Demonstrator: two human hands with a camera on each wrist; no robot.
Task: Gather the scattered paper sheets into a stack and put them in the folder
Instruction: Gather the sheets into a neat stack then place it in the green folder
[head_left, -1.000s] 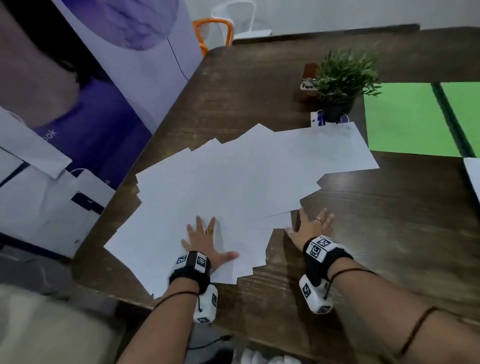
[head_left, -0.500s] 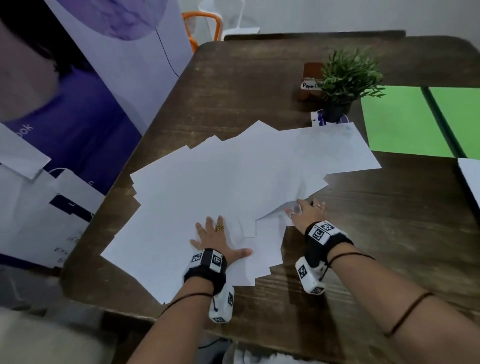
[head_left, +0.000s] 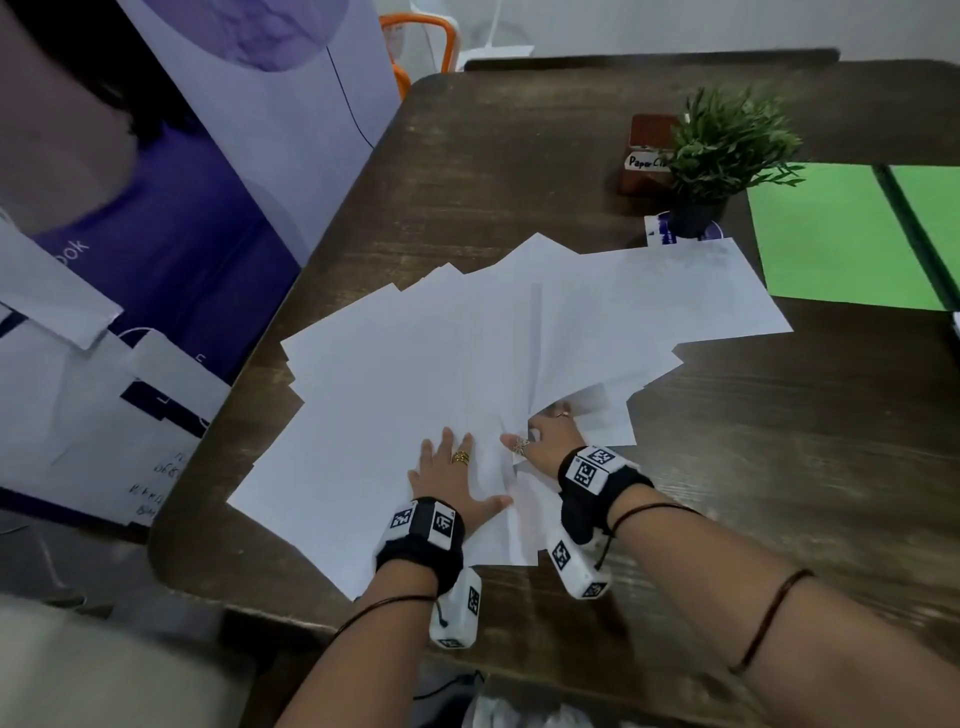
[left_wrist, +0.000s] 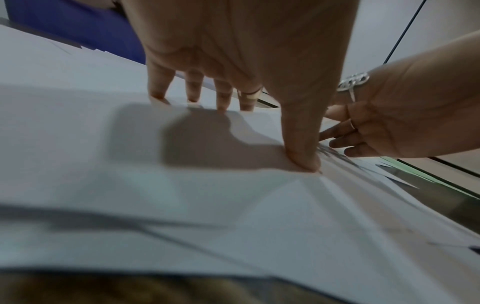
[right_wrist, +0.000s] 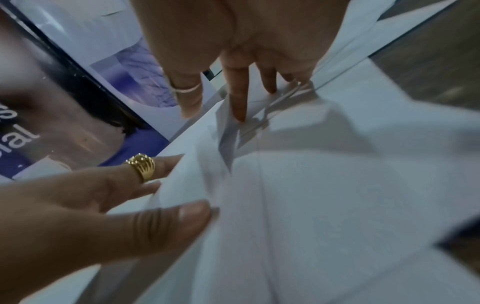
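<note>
1. Left hand: fingers spread and straight, palm pressed flat on the paper sheets, pinning the near part of the fan to the surface.
2. Right hand: just beside the left, fingers extended and slid in among the sheet edges; from the right wrist view they lie straight, not curled round any sheet.
3. Paper sheets: a loose overlapping fan, spreading away from both hands, ahead and out to either side; a few corners near the right fingertips are lifted and buckled.
4. Folder: green, lying flat, well ahead and to the right of the right hand, apart from the fan's far corner.
5. Risk, creasing: sheets trapped between the two hands may fold if the right hand pushes against the pinned pile.
6. Risk, slipping: sheets to the left of the left hand overhang the surface edge and may slide off if the fan is dragged.
7. Risk, stragglers: far sheets beside the potted plant may stay behind.
</note>
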